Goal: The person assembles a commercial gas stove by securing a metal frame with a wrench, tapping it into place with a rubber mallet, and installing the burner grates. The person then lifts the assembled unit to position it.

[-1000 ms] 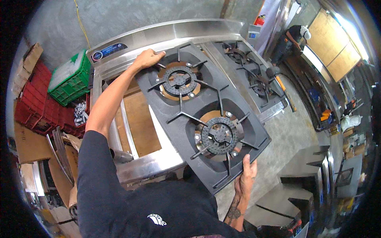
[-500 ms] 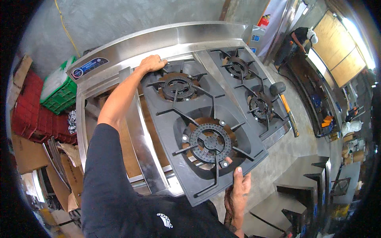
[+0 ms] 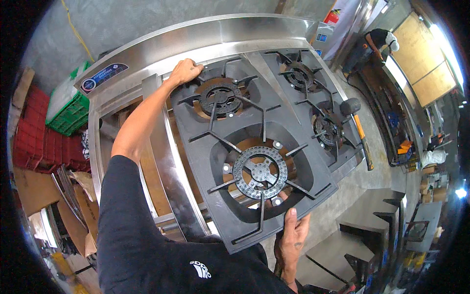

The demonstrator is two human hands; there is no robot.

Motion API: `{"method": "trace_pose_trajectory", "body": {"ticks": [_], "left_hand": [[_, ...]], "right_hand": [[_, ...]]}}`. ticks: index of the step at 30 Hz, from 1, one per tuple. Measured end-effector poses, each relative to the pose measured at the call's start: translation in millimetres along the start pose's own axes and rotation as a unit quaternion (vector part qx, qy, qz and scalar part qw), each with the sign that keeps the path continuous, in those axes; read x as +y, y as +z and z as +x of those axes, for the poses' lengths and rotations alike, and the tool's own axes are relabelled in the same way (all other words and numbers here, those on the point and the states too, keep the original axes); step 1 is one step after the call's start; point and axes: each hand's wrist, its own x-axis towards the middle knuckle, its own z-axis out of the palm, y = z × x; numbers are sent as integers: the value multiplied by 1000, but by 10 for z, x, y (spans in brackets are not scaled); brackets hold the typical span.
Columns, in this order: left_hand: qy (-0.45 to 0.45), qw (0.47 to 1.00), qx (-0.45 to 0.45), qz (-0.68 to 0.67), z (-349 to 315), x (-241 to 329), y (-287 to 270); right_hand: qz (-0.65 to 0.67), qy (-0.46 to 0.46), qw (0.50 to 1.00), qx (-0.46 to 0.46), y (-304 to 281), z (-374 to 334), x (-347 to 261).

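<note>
A dark grey stove top panel (image 3: 201,156) with two round burners and spoked pan supports lies across a stainless steel range frame (image 3: 215,38), its near corner tilted out over the front edge. My left hand (image 3: 186,72) is closed over its far left edge. At the near right edge my right hand (image 3: 293,237) grips it, thumb on top and fingers underneath; one fingertip shows through the large burner opening. The large ring burner (image 3: 260,172) sits at the near end, a smaller ring burner (image 3: 219,98) at the far end.
A second two-burner panel (image 3: 298,77) is set in the frame's right side; a black-headed mallet (image 3: 350,106) rests at its edge. Left stand a green crate (image 3: 68,115) and red crates (image 3: 36,130). Steel parts (image 3: 372,210) lie lower right. Another person (image 3: 372,46) bends over a far bench.
The near end of the panel has shifted slightly left and seems tilted more toward me, with both hands still holding it. My view has also moved a little.
</note>
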Motion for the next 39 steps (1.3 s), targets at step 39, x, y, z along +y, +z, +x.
{"method": "trace_pose_trajectory", "body": {"ticks": [39], "left_hand": [[-224, 777, -31, -587, -3183, 1210, -15]], "right_hand": [[142, 41, 989, -27, -4, 332, -243]]}}
